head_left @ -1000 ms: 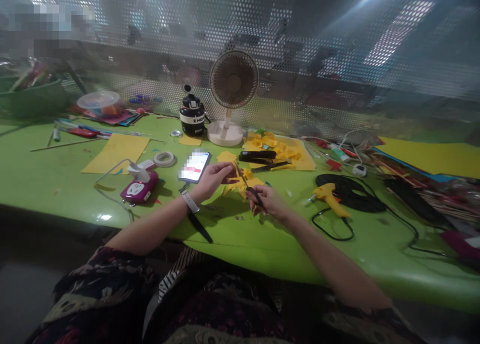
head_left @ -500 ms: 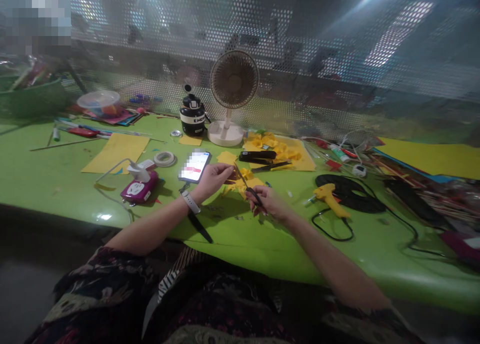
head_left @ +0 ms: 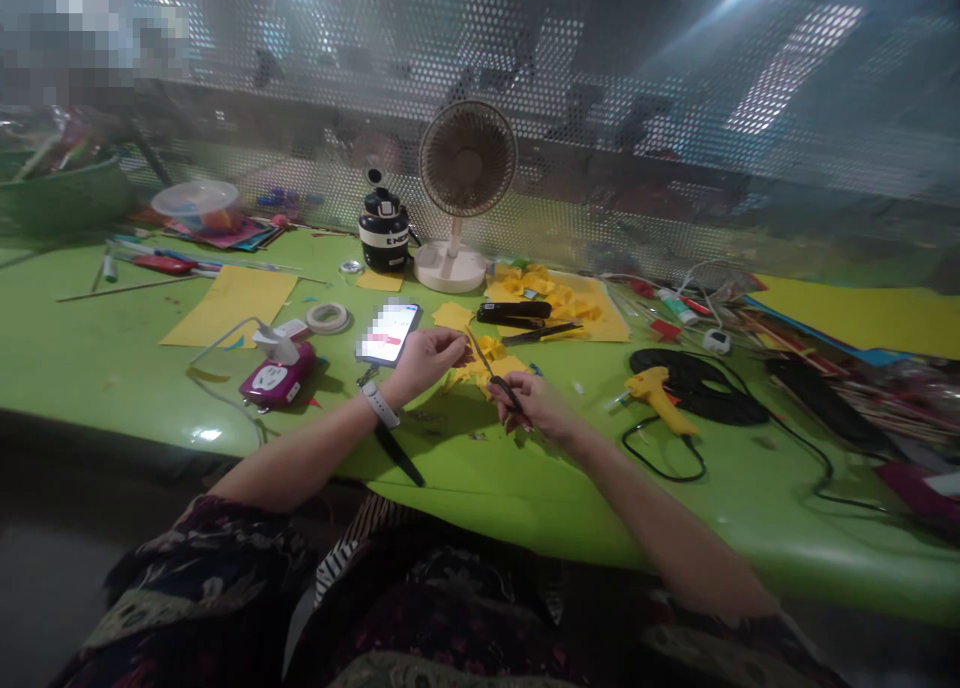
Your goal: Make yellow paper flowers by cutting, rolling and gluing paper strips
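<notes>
Above the green table, my right hand (head_left: 529,403) is closed around black-handled scissors (head_left: 504,388), whose dark blades point up and to the left. Their tips are close to the fingers of my left hand (head_left: 427,360), which are pinched together on a small piece of yellow paper (head_left: 469,348), partly hidden by the fingers. Beneath and between both hands lie folded yellow paper pieces (head_left: 491,350). A phone (head_left: 390,333) with a lit screen lies just beyond my left hand. Behind the hands are a black stapler (head_left: 514,313) and a dark long-bladed tool (head_left: 544,333).
A small fan (head_left: 469,158) and a black bottle (head_left: 385,236) stand at the back. On the left are a tape roll (head_left: 328,318) and a purple power socket (head_left: 279,376). A yellow glue gun (head_left: 660,398) with its cord lies right. Yellow sheets (head_left: 862,313) are stacked farther right.
The scissors and both hands have barely shifted. The patch of paper at the left fingertips looks smaller or turned. Everything else on the table stays put.
</notes>
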`<action>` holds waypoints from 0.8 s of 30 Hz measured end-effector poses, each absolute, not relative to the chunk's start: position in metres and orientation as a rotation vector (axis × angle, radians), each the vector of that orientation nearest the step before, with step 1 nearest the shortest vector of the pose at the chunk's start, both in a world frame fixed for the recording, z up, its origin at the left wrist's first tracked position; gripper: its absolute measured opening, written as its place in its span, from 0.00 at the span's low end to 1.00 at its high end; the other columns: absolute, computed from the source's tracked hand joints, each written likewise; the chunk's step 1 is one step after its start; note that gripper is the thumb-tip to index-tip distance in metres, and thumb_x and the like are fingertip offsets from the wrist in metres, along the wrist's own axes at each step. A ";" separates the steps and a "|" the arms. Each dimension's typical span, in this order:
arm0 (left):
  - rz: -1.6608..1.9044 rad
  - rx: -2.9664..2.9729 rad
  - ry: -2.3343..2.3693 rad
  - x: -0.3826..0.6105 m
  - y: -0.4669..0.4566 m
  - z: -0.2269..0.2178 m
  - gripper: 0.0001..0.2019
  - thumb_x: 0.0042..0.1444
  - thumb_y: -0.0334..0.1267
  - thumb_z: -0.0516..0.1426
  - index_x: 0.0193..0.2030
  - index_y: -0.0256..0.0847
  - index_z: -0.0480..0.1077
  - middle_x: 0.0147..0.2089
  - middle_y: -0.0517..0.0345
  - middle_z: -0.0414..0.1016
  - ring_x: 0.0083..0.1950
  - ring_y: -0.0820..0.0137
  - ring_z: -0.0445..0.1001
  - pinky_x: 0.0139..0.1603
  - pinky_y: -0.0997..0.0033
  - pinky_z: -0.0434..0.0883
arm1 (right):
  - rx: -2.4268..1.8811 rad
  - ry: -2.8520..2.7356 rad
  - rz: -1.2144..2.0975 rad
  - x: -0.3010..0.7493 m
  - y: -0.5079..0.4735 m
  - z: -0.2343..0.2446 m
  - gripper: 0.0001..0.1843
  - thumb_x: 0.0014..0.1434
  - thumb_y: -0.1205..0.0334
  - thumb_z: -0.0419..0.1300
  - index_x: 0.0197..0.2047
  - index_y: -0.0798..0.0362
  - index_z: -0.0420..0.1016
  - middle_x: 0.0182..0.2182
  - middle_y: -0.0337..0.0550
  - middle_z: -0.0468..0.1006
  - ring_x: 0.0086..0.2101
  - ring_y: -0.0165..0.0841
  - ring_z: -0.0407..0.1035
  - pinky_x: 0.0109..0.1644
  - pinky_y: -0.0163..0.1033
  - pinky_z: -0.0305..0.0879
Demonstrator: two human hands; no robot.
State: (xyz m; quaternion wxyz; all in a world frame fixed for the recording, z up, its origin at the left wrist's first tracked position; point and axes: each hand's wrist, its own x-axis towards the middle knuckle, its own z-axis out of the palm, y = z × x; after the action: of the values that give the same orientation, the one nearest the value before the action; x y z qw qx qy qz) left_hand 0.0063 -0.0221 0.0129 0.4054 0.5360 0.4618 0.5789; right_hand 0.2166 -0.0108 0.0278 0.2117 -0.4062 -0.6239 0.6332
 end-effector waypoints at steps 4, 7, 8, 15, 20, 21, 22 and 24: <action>1.450 1.336 1.152 0.006 -0.022 0.013 0.14 0.55 0.47 0.63 0.34 0.35 0.79 0.32 0.50 0.82 0.35 0.65 0.82 0.43 0.59 0.80 | -1.121 -1.730 1.765 0.217 -0.010 0.027 0.29 0.44 0.37 0.72 0.29 0.54 0.67 0.20 0.35 0.76 0.11 0.18 0.58 0.16 0.28 0.64; 1.427 1.305 1.141 0.007 -0.022 0.014 0.15 0.55 0.47 0.63 0.34 0.34 0.78 0.32 0.50 0.82 0.35 0.66 0.82 0.42 0.61 0.81 | -1.114 -1.726 1.782 0.217 -0.009 0.026 0.30 0.44 0.36 0.71 0.29 0.54 0.68 0.20 0.35 0.77 0.11 0.18 0.58 0.17 0.28 0.66; 1.425 1.291 1.140 0.007 -0.022 0.014 0.15 0.55 0.47 0.63 0.34 0.33 0.78 0.32 0.50 0.82 0.35 0.66 0.82 0.42 0.61 0.81 | -1.110 -1.723 1.790 0.217 -0.009 0.026 0.30 0.44 0.36 0.71 0.29 0.54 0.68 0.20 0.35 0.77 0.11 0.18 0.57 0.17 0.28 0.67; 1.468 1.204 1.135 0.007 -0.019 0.014 0.17 0.53 0.48 0.64 0.34 0.32 0.77 0.30 0.50 0.82 0.34 0.65 0.83 0.40 0.63 0.81 | -1.091 -1.712 1.803 0.217 -0.010 0.026 0.29 0.44 0.38 0.72 0.29 0.54 0.67 0.20 0.35 0.77 0.11 0.17 0.55 0.18 0.29 0.69; 1.452 1.227 1.132 0.006 -0.019 0.012 0.17 0.53 0.49 0.64 0.35 0.32 0.77 0.31 0.50 0.82 0.35 0.65 0.83 0.41 0.62 0.81 | -1.077 -1.702 1.812 0.216 -0.010 0.027 0.28 0.45 0.39 0.72 0.29 0.54 0.67 0.20 0.35 0.77 0.11 0.17 0.54 0.20 0.30 0.71; 1.447 1.234 1.134 0.006 -0.019 0.011 0.17 0.54 0.49 0.64 0.35 0.32 0.77 0.32 0.50 0.82 0.35 0.66 0.83 0.41 0.62 0.81 | -1.078 -1.702 1.815 0.216 -0.010 0.026 0.29 0.45 0.38 0.72 0.29 0.54 0.67 0.20 0.35 0.77 0.11 0.17 0.55 0.20 0.30 0.71; 1.445 1.237 1.135 0.005 -0.019 0.011 0.18 0.54 0.49 0.63 0.35 0.32 0.77 0.32 0.50 0.82 0.35 0.66 0.83 0.41 0.62 0.81 | -1.077 -1.701 1.815 0.217 -0.010 0.026 0.29 0.44 0.38 0.72 0.29 0.54 0.67 0.20 0.35 0.77 0.11 0.17 0.55 0.20 0.30 0.71; 1.439 1.239 1.133 0.005 -0.018 0.009 0.17 0.54 0.49 0.63 0.36 0.32 0.77 0.32 0.50 0.82 0.35 0.66 0.82 0.42 0.62 0.81 | -1.075 -1.698 1.818 0.217 -0.009 0.026 0.29 0.44 0.38 0.72 0.29 0.54 0.68 0.20 0.35 0.77 0.11 0.17 0.55 0.20 0.30 0.71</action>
State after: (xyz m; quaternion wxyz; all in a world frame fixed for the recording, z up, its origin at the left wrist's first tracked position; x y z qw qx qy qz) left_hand 0.0045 -0.0183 0.0094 0.4487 0.5007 0.4581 0.5815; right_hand 0.2166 -0.0093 0.0262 0.2143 -0.3874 -0.6120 0.6554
